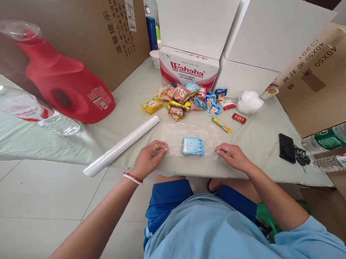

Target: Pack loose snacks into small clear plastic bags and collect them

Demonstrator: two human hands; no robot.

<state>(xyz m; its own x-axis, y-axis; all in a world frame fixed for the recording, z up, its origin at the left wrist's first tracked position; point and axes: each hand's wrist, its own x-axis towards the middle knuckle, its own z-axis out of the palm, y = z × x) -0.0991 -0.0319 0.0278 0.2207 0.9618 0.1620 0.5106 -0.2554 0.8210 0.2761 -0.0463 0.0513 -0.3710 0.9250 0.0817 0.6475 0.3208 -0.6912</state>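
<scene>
A sheet of clear plastic film lies on the cloth-covered table in front of me. On the film rests a light blue snack packet with printed text. My left hand pinches the film's left edge between thumb and fingers. At the right edge, my right hand holds the film in a similar pinch. The packet sits between the hands, and neither touches it. Left of my left hand, a long white roll lies at an angle.
Behind the film is a pile of wrapped snacks, with a Wahaha carton at its back. White fluff and a phone lie to the right. A red jug and water bottle occupy the left.
</scene>
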